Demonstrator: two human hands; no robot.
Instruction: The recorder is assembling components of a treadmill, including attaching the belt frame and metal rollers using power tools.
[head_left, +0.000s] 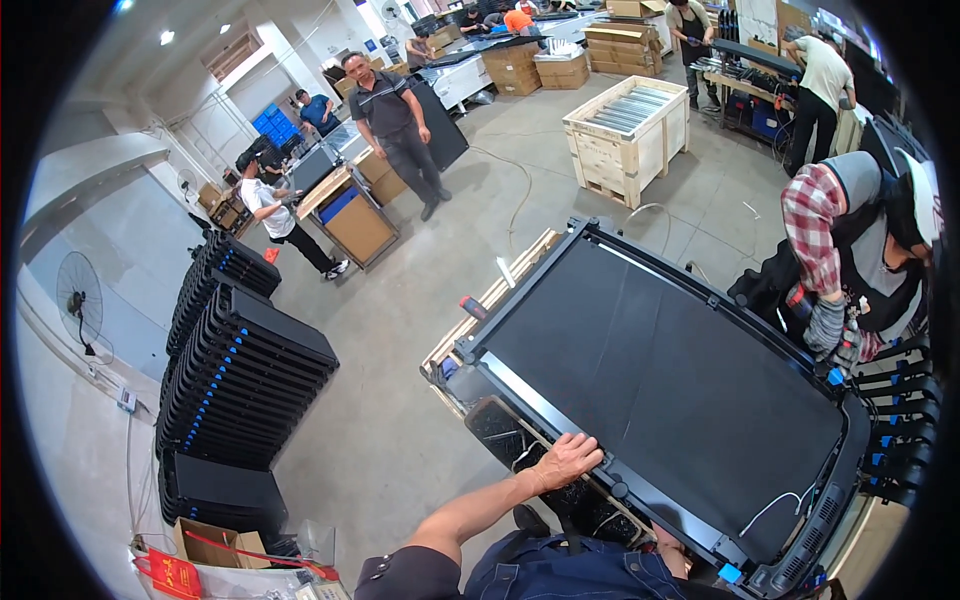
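A treadmill base (740, 375) with a wide black belt lies before me, slanting from upper left to lower right. My left hand (567, 460) is closed over its near side rail (540, 400), fingers curled across the edge. Close to my body, my right hand (668, 545) reaches down by the same rail. Its fingers are hidden under the frame. A white cable (772, 512) lies on the belt near the curved black end cover (822, 520). Blue pieces sit at that end's corners. Beneath the base shows a wooden support (440, 355).
Across the treadmill, a co-worker in plaid sleeves and gloves (825, 325) bends over the far rail. A red-and-black tool (473, 307) lies at the far left corner. Stacked black panels (250, 370) stand left. A wooden crate (620, 150) and a standing person (390, 120) are farther back.
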